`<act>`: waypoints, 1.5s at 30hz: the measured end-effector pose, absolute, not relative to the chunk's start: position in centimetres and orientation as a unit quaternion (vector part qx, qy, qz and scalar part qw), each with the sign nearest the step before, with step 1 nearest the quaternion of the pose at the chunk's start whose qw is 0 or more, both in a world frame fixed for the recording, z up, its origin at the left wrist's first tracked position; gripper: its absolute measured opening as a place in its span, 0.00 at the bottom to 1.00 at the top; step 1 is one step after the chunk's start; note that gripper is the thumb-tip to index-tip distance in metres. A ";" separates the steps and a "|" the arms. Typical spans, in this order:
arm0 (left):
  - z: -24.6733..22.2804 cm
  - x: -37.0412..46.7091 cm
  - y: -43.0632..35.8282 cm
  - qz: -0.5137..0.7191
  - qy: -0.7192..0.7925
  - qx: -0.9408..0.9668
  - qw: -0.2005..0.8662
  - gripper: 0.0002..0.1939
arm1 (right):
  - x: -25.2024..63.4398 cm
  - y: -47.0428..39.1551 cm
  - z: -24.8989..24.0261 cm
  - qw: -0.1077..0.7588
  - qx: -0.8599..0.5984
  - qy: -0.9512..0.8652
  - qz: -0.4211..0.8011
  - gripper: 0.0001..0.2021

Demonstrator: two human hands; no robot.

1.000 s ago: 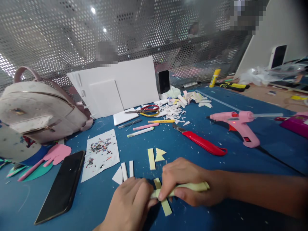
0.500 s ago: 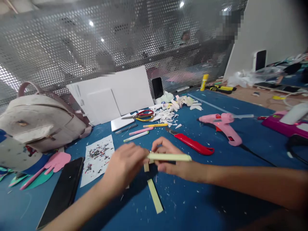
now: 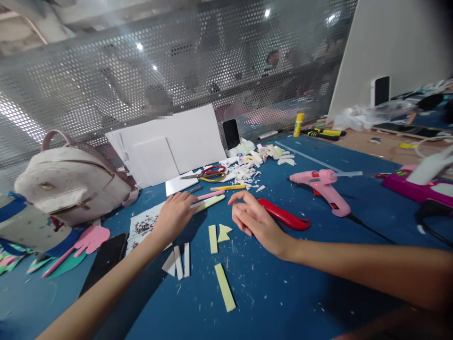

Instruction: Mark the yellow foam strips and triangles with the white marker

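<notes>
My left hand (image 3: 175, 213) is closed over the near end of a pale green strip (image 3: 209, 203), beside a pink marker (image 3: 211, 194); its fingertips are partly hidden. My right hand (image 3: 260, 222) hovers above the table with loosely bent fingers, the index apart from the others, and nothing visible in them. Between the hands lie a short pale yellow strip (image 3: 213, 239) and a small notched yellow piece (image 3: 223, 232). A longer yellow strip (image 3: 225, 288) is nearer to me. White strips (image 3: 178, 262) and a white triangle (image 3: 170, 264) lie below my left hand.
A red utility knife (image 3: 286, 216) lies behind my right hand, with a pink glue gun (image 3: 320, 184) farther right. Scissors (image 3: 208, 174), foam scraps (image 3: 244, 167) and white boards (image 3: 191, 141) are at the back. A backpack (image 3: 78, 179) stands left, near a dark phone (image 3: 104, 262).
My left hand has carried the pale green strip left and back to the markers. My right hand has let go of it. Small yellow and white pieces are uncovered on the table.
</notes>
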State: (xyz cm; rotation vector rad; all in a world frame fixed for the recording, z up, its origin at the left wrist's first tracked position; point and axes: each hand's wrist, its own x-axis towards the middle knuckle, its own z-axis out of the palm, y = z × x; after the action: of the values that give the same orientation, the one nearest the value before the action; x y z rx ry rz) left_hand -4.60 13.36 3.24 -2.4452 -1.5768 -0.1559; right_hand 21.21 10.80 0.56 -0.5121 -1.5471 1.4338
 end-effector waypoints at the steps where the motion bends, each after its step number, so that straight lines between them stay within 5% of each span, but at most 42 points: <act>1: 3.3 -4.5 13.7 -0.039 -0.545 -0.830 0.109 0.12 | 21.2 10.8 0.6 0.464 -0.208 -0.632 0.584 0.08; 16: 4.9 -3.4 17.9 0.077 -0.584 -0.808 0.006 0.14 | 21.3 11.0 1.0 0.434 -0.230 -0.649 0.581 0.05; 22: 6.0 -2.5 17.8 0.010 -0.585 -0.811 -0.028 0.13 | 21.4 11.1 0.8 0.434 -0.233 -0.652 0.576 0.07; 29: 7.3 0.9 11.5 -0.164 -0.517 -0.836 -0.083 0.09 | 21.2 11.0 0.4 0.430 -0.216 -0.671 0.564 0.13; 36: 6.4 2.8 3.5 -0.141 -0.411 -0.887 -0.154 0.11 | 21.9 9.8 0.2 0.403 -0.162 -0.730 0.528 0.18; 45: 5.5 1.7 1.3 -0.149 -0.368 -0.907 -0.138 0.13 | 22.2 8.8 0.0 0.330 -0.114 -0.814 0.464 0.10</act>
State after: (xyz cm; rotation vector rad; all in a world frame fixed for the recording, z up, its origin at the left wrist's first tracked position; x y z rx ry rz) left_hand 1.75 1.31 5.54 -3.1318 -1.2720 -0.5159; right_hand 22.16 8.78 0.04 -0.2969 -2.1297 1.2132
